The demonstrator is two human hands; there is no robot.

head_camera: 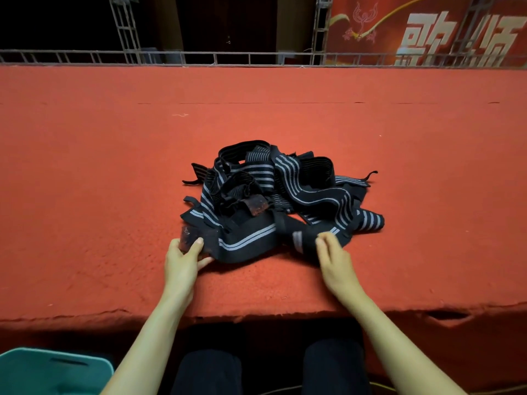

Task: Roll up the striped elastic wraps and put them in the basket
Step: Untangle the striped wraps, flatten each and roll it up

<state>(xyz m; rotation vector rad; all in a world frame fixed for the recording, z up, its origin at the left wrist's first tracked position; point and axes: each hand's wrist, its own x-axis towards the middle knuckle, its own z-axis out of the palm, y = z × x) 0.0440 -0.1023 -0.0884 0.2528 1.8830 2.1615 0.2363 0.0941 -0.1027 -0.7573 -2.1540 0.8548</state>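
Red carpet covers a broad raised platform, with a metal truss rail along its far edge. The striped elastic wraps lie in one tangled heap at the middle, none rolled yet. The teal basket sits at the near left, below the platform's edge. The nearest wrap runs along the heap's near side. The left hand grips its left end, thumb on top and fingers beneath. The right hand rests bent fingers on the near right of the heap; whether it pinches is unclear. Pulling now would likely drag neighbouring bands along, since they cross over each other. The fuzzy fastening patch may also snag the carpet or other wraps.
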